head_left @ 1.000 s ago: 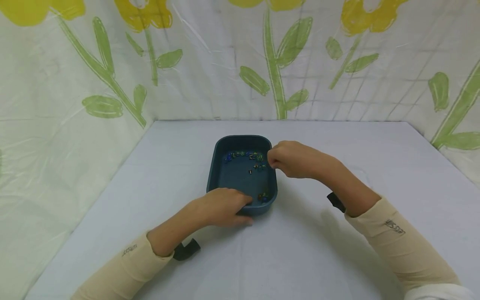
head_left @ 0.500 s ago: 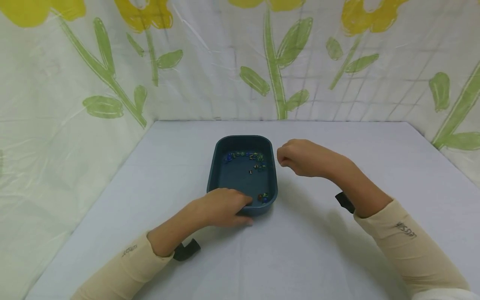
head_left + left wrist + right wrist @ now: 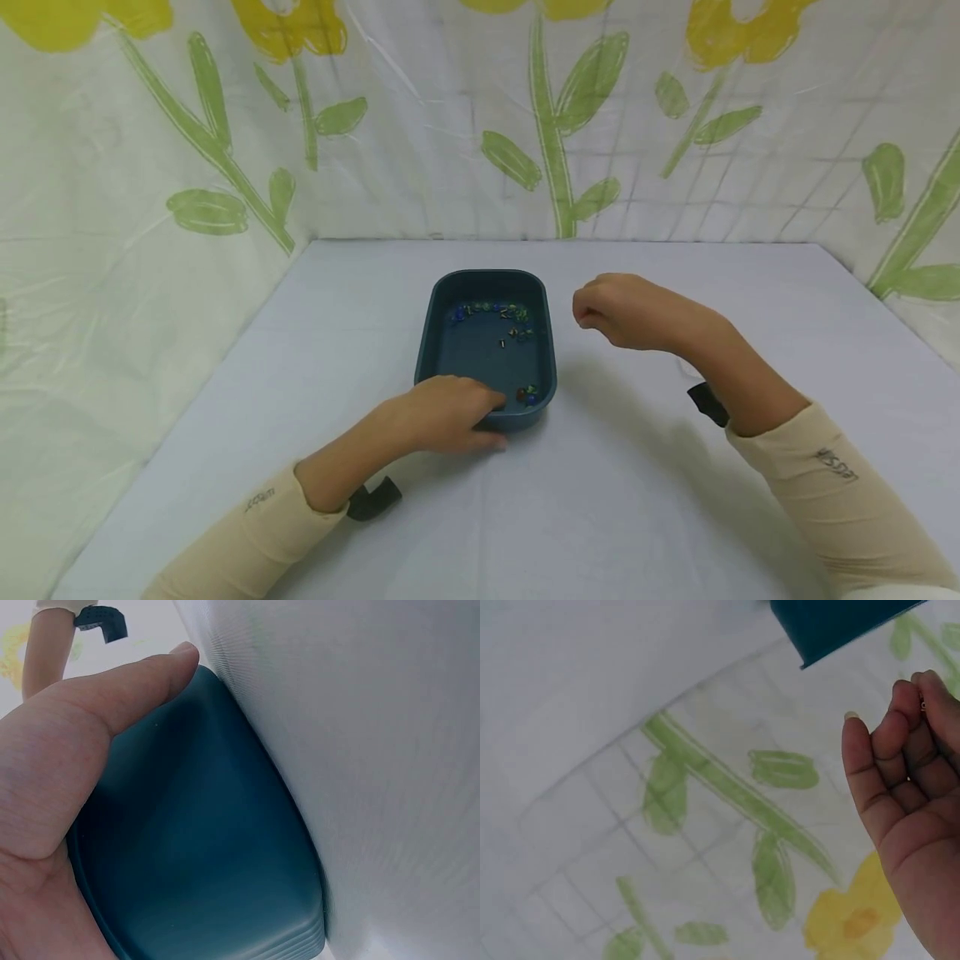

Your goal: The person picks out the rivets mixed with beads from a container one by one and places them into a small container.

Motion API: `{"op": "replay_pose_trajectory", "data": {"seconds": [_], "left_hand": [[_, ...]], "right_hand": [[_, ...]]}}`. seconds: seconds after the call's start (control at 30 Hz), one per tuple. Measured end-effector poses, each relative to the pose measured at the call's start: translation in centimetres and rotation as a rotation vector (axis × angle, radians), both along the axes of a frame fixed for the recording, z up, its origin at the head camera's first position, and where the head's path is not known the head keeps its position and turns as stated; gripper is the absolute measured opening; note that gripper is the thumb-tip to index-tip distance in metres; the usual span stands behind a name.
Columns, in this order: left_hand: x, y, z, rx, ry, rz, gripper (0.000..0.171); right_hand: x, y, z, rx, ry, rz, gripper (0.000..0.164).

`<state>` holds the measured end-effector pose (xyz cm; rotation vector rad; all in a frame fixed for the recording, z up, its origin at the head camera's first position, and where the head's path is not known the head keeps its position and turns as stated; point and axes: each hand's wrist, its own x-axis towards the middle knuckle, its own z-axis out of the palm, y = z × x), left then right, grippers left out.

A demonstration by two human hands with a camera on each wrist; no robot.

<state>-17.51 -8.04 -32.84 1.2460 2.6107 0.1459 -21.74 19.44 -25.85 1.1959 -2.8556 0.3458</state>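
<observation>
Well, flowered sheeting (image 3: 420, 167) backs the pale table (image 3: 637, 533); left fingers (image 3: 486, 399) grip a tub (image 3: 480, 358), right fingers (image 3: 861, 761) something gold (image 3: 923, 706)

The right fingers (image 3: 889, 739) mostly hide a speck (image 3: 923, 706) too small to identify

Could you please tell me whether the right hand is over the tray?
No, the right hand is to the right of the tray, with table showing between them.
</observation>
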Motion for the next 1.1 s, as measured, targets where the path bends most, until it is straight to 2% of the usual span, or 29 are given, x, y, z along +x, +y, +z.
{"op": "replay_pose_trajectory", "data": {"seconds": [1.1], "left_hand": [[-0.1, 0.0, 0.2, -0.013, -0.015, 0.006, 0.038]], "right_hand": [[0.4, 4.7, 0.6, -0.005, -0.025, -0.096, 0.025]]}}
